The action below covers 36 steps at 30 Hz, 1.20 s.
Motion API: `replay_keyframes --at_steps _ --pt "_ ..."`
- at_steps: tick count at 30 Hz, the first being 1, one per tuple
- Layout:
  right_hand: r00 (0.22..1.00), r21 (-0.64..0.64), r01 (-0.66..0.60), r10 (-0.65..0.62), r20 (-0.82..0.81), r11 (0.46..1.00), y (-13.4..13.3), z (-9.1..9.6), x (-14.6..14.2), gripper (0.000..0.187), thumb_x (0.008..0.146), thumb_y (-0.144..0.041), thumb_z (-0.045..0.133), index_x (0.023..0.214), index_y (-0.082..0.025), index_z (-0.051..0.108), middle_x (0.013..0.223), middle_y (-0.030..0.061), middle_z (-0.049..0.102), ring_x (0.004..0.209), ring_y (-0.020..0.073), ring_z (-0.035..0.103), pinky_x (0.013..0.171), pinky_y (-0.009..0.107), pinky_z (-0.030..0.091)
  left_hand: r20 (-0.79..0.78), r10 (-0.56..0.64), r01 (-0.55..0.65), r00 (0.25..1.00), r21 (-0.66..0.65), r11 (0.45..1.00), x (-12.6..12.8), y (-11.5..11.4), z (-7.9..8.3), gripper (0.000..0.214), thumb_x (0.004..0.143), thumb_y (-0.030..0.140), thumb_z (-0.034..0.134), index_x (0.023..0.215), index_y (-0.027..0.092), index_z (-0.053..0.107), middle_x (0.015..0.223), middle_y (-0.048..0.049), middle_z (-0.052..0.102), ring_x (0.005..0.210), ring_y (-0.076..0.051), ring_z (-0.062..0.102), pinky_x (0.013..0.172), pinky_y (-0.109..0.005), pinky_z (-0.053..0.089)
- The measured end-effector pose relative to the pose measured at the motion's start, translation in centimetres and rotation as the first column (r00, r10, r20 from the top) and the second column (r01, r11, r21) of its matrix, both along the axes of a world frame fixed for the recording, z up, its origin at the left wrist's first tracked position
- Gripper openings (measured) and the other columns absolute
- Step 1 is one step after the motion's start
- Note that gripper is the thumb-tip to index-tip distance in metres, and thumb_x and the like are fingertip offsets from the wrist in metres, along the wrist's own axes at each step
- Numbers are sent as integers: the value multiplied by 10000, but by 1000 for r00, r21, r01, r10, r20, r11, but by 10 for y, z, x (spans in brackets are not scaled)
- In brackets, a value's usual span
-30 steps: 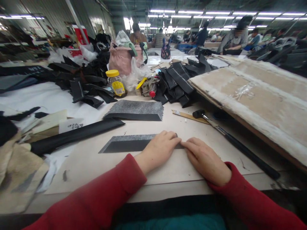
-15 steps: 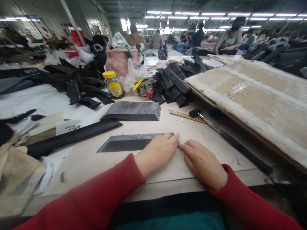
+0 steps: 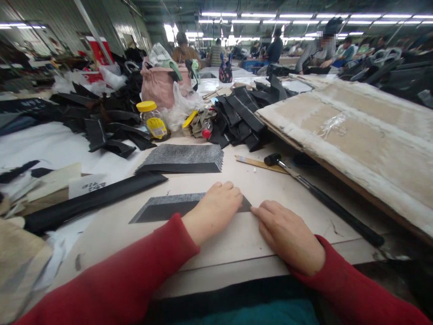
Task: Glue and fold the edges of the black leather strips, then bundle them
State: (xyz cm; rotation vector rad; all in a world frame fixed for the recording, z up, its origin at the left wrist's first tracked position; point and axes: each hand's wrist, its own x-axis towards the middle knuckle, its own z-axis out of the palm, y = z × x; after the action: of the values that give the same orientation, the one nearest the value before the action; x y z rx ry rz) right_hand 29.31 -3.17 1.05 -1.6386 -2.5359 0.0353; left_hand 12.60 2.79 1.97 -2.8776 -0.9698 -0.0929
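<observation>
A black strip of leather-like material point(image 3: 169, 212) with a grey speckled back lies flat on the table, its long upper edge folded so the speckled side shows. My left hand point(image 3: 214, 205) rests on the strip's right half, fingers curled and pressed down on it; the fingertips are hidden. At the strip's right corner, my right hand point(image 3: 289, 234) has thumb and forefinger pinched on the tip, the other fingers curled in. Just beyond lies a fanned stack of similar strips point(image 3: 184, 155), grey side up.
A black-headed hammer point(image 3: 318, 194) and a wooden ruler point(image 3: 260, 164) lie at the right, beside a big cardboard sheet point(image 3: 365, 113). A rolled black piece point(image 3: 94, 203) is at the left. Behind stand a yellow-lidded jar point(image 3: 154, 122), a pink bag point(image 3: 164, 83) and black scrap heaps point(image 3: 243, 113).
My left hand has slid left along the strip, uncovering its right end. My right hand stays at the corner. The whole view has shifted slightly.
</observation>
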Motion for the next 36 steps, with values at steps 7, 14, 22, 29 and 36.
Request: replay_keyframes --at_steps 7,14,22,29,36 --pt "1000 -109 14 -12 18 994 -3 7 5 277 795 -70 424 962 -144 632 830 74 574 783 210 540 714 338 440 93 28 -16 995 -125 992 -6 14 4 171 833 313 549 937 178 570 1012 -40 563 951 -207 494 793 -336 409" --pt "973 -376 -59 -31 -231 925 42 21 20 275 844 -217 392 980 -178 628 918 67 638 835 178 574 759 293 432 302 202 -138 932 -221 966 -16 19 -22 417 791 438 575 1125 208 480 1195 -46 469 1066 -228 441 870 -373 398" --pt "844 -816 -141 -363 -395 561 96 13 7 216 778 -366 466 718 -163 509 523 -47 476 362 51 345 342 188 230 333 205 -129 920 -237 963 -17 19 -26 382 801 445 559 1111 224 521 1161 -38 503 1057 -230 442 877 -370 391" --pt "875 -723 -130 -265 -406 679 93 16 2 243 730 -404 517 735 -162 513 441 -78 409 379 61 356 365 185 247 377 223 -137 899 -242 960 -18 21 -27 297 778 421 590 970 195 572 1020 -43 557 978 -223 484 822 -347 415" --pt "932 -606 -121 -120 -343 786 99 14 22 288 769 -417 455 811 -161 580 595 -18 533 529 116 483 500 235 377 425 269 -114 864 -356 928 -18 31 -27 210 797 205 522 988 198 609 960 -30 605 930 -181 534 841 -296 421"
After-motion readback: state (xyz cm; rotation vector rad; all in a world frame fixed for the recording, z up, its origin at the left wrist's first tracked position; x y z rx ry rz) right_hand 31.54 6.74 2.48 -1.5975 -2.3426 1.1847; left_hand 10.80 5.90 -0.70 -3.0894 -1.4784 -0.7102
